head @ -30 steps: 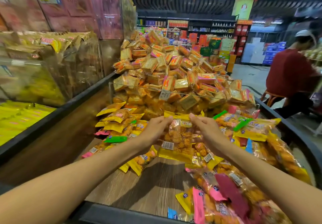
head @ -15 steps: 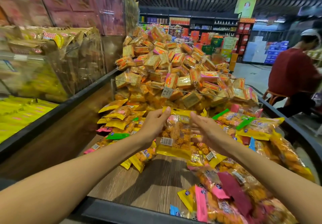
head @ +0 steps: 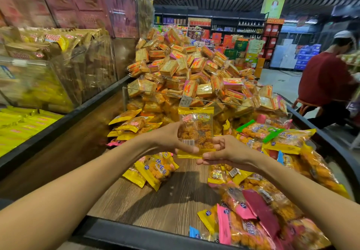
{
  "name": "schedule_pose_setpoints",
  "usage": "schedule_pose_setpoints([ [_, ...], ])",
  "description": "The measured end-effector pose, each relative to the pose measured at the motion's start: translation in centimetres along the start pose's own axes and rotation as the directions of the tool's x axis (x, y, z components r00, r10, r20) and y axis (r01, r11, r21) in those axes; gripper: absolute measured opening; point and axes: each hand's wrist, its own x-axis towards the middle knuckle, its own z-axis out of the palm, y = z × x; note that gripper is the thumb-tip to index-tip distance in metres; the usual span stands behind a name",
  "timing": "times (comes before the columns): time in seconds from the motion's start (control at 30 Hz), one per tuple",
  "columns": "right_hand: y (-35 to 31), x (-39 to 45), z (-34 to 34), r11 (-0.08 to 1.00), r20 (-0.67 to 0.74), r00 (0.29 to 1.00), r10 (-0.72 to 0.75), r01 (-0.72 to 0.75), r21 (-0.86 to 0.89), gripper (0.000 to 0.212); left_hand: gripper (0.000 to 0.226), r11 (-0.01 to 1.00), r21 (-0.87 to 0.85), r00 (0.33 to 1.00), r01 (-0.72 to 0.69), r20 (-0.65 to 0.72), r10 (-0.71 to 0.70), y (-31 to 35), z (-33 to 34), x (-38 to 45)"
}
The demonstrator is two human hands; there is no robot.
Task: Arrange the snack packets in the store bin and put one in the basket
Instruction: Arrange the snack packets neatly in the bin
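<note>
A yellow-edged clear snack packet (head: 196, 131) stands upright in the air above the store bin's wooden floor (head: 171, 201). My left hand (head: 167, 138) grips its left side, thumb across the barcode. My right hand (head: 224, 150) pinches its lower right corner. More yellow, pink and green packets lie loose in the bin: a pile at the left (head: 153, 168), a larger heap along the right (head: 272, 201), and some at the back left (head: 132, 123). No basket is in view.
A clear divider (head: 243, 101) closes the bin's far end, with a tall heap of orange biscuit packs (head: 191, 70) behind it. The bin's black rim (head: 148, 234) runs along the front. Clear-fronted bins (head: 48, 78) stand at left. A person in red (head: 327, 82) sits at right.
Both hands have lifted one packet out of the pile, drawn it toward me and turned it upright. The right hand dropped from its top edge to its bottom corner.
</note>
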Motion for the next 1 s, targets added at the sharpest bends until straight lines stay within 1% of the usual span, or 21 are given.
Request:
schedule_pose_setpoints([
  [0.03, 0.0, 0.0, 0.0, 1.0, -0.008, 1.0, 0.008, -0.008, 0.007, 0.049, 0.065, 0.999, 0.037, 1.0, 0.011, -0.024, -0.01, -0.3, -0.1, 0.1],
  [0.07, 0.0, 0.0, 0.0, 1.0, -0.012, 1.0, 0.014, -0.014, 0.024, 0.052, 0.069, 0.999, 0.048, 0.999, 0.013, -0.041, -0.011, -0.4, -0.1, 0.1],
  [0.13, 0.1, 0.1, -0.1, 1.0, -0.03, 0.999, 0.011, -0.01, 0.028, 0.032, 0.068, 0.999, 0.04, 0.998, 0.0, -0.056, 0.003, -0.6, 0.0, 0.1],
  [0.17, 0.2, 0.2, -0.2, 1.0, -0.026, 1.0, 0.008, -0.007, 0.022, 0.029, 0.068, 0.999, 0.05, 0.998, -0.005, -0.058, 0.008, -0.5, 0.0, 0.0],
  [0.23, 0.1, 0.2, -0.2, 1.0, -0.016, 1.0, 0.007, -0.007, -0.018, 0.032, 0.069, 0.999, 0.036, 0.998, -0.019, -0.052, 0.021, -0.4, 0.0, 0.1],
  [0.3, 0.2, 0.4, -0.2, 0.999, -0.038, 0.999, -0.011, 0.009, -0.047, 0.037, 0.063, 1.0, 0.012, 0.999, -0.026, -0.042, 0.026, -0.1, 0.1, -0.1],
  [0.37, 0.2, 0.4, -0.2, 0.997, -0.07, 0.996, -0.047, 0.044, -0.056, 0.025, 0.066, 0.999, -0.035, 0.998, -0.009, -0.055, 0.007, -0.2, 0.3, 0.0],
  [0.4, 0.2, 0.4, -0.2, 0.997, -0.094, 0.993, -0.065, 0.061, -0.046, 0.019, 0.062, 0.999, -0.048, 0.995, -0.002, -0.101, -0.003, -0.3, 0.4, 0.1],
  [0.43, 0.2, 0.4, -0.4, 0.996, -0.132, 0.987, -0.088, 0.085, -0.032, 0.022, 0.056, 0.999, -0.051, 0.982, -0.007, -0.189, -0.003, -0.2, 0.5, 0.1],
  [0.5, 0.2, 0.5, -0.6, 0.99, -0.25, 0.959, -0.135, 0.124, -0.06, 0.036, 0.044, 0.995, -0.087, 0.926, -0.05, -0.378, 0.014, -0.2, 0.7, 0.4],
  [0.53, 0.3, 0.6, -0.6, 0.983, -0.3, 0.938, -0.172, 0.144, -0.114, 0.038, 0.039, 0.988, -0.132, 0.91, -0.073, -0.414, 0.012, -0.1, 0.9, 0.6],
  [0.57, 0.5, 0.7, -0.5, 0.967, -0.334, 0.916, -0.221, 0.16, -0.2, 0.034, 0.036, 0.978, -0.189, 0.915, -0.088, -0.404, 0.004, 0.1, 1.2, 0.7],
  [0.6, 0.7, 0.8, -0.3, 0.935, -0.354, 0.893, -0.278, 0.167, -0.311, 0.03, 0.037, 0.964, -0.25, 0.933, -0.089, -0.361, -0.008, 0.3, 1.5, 0.7],
  [0.63, 0.9, 0.9, 0.0, 0.885, -0.356, 0.87, -0.341, 0.169, -0.434, 0.028, 0.04, 0.947, -0.309, 0.949, -0.083, -0.315, -0.02, 0.5, 1.9, 0.7],
  [0.7, 1.0, 1.0, 0.8, 0.758, -0.311, 0.846, -0.433, 0.155, -0.634, 0.037, 0.046, 0.936, -0.341, 0.963, -0.083, -0.268, -0.012, 0.4, 2.4, 0.9],
  [0.8, 0.8, 0.8, 1.6, 0.639, -0.152, 0.861, -0.486, 0.232, -0.733, 0.053, 0.051, 0.94, -0.328, 0.956, -0.097, -0.294, -0.004, -0.2, 2.7, 1.0],
  [0.87, 0.8, 0.8, 1.9, 0.529, -0.064, 0.848, -0.526, 0.267, -0.805, 0.053, 0.042, 0.937, -0.336, 0.943, -0.096, -0.333, -0.022, -0.5, 2.7, 1.1],
  [0.9, 0.8, 0.9, 1.9, 0.503, -0.05, 0.829, -0.557, 0.289, -0.815, 0.047, 0.035, 0.931, -0.351, 0.939, -0.096, -0.343, -0.032, -0.6, 2.6, 1.2],
  [0.93, 0.7, 0.9, 1.9, 0.514, -0.071, 0.804, -0.591, 0.307, -0.801, 0.036, 0.028, 0.921, -0.379, 0.938, -0.096, -0.344, -0.044, -0.7, 2.5, 1.2],
  [0.97, 0.7, 1.0, 1.6, 0.563, -0.134, 0.777, -0.615, 0.314, -0.765, 0.025, 0.024, 0.904, -0.417, 0.94, -0.094, -0.337, -0.058, -0.7, 2.4, 1.2],
  [1.0, 0.5, 1.1, 1.2, 0.634, -0.236, 0.748, -0.62, 0.301, -0.713, 0.016, 0.022, 0.885, -0.456, 0.945, -0.093, -0.321, -0.067, -0.7, 2.2, 1.2],
])
